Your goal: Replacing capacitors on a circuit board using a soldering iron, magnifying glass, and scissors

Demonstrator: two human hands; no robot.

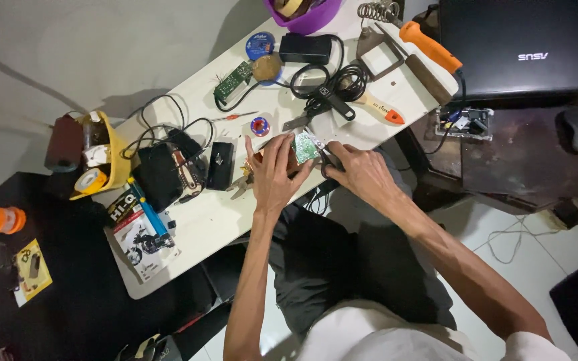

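My left hand [274,175] rests at the near edge of the white table [202,224], fingers spread around a small green circuit board [306,147] that it holds. My right hand [361,172] is closed on a dark-handled tool [329,158] whose metal tip touches the board's right side. Both hands meet over the table's front edge, above my lap.
On the table lie an orange-handled soldering iron [429,45], a coiled iron stand [377,11], a black power adapter [304,48] with cables, another green board [233,80], solder spools [260,45], a purple bowl [302,17], black pouches [158,175]. A laptop [523,47] sits to the right.
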